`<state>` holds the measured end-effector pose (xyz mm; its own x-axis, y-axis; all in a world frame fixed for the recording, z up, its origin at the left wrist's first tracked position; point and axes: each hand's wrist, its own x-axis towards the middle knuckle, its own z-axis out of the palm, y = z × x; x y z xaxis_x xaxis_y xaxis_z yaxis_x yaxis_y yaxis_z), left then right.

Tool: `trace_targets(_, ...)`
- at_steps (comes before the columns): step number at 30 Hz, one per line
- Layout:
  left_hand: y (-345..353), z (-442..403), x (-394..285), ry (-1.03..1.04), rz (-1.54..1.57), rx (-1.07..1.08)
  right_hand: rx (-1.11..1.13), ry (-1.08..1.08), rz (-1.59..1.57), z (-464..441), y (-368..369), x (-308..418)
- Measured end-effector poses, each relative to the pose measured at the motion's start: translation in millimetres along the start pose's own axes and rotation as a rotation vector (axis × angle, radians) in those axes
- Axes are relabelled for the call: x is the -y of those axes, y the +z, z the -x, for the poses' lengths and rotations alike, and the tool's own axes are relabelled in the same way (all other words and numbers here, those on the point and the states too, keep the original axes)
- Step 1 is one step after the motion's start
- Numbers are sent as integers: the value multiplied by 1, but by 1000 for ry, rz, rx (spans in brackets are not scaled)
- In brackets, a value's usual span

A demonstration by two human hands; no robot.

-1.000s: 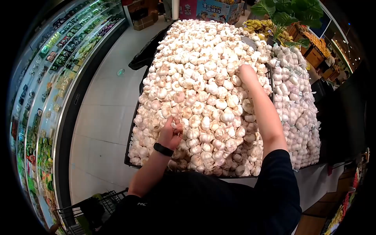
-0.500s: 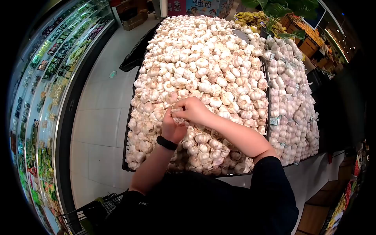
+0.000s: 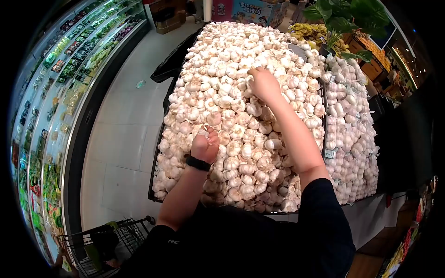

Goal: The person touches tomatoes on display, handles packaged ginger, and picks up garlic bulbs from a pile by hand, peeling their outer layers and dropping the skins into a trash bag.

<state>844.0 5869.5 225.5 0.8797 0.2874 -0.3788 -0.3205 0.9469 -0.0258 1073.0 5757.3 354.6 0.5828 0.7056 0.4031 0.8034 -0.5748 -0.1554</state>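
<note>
Loose garlic bulbs (image 3: 232, 116) lie heaped on a large dark-edged stand in front of me. My left hand (image 3: 205, 144), with a black band on its wrist, is over the left side of the heap, its fingers curled round something pale that looks like garlic. Farther up the heap, my right hand (image 3: 264, 84) reaches down with its fingers bent onto the bulbs; its fingertips are partly hidden, and I cannot make out what they hold.
Netted bags of garlic (image 3: 347, 134) are piled to the right. A shopping cart (image 3: 111, 241) stands at the lower left. Refrigerated shelves (image 3: 69, 92) line the left side, beyond the tiled floor (image 3: 123, 143). A leafy plant (image 3: 345, 18) rises at the back right.
Half a second ago both hands were together over the left part of the heap. My right hand has since moved away, up and to the right, while my left hand has stayed nearly in place.
</note>
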Motion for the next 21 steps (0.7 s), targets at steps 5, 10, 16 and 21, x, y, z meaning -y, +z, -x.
trace_targets(5,5,0,6,-58,-64,-10,48,45,140,-28,33,-68)
trace_targets(10,17,-2,6,19,-242,-2,-217,255,-736,-11,9,-19)
trace_targets(16,111,24,57,109,-279,-222,-49,-382,-384,66,26,84)
trace_targets(21,25,-37,19,-96,-137,51,251,-190,-659,36,-6,42)
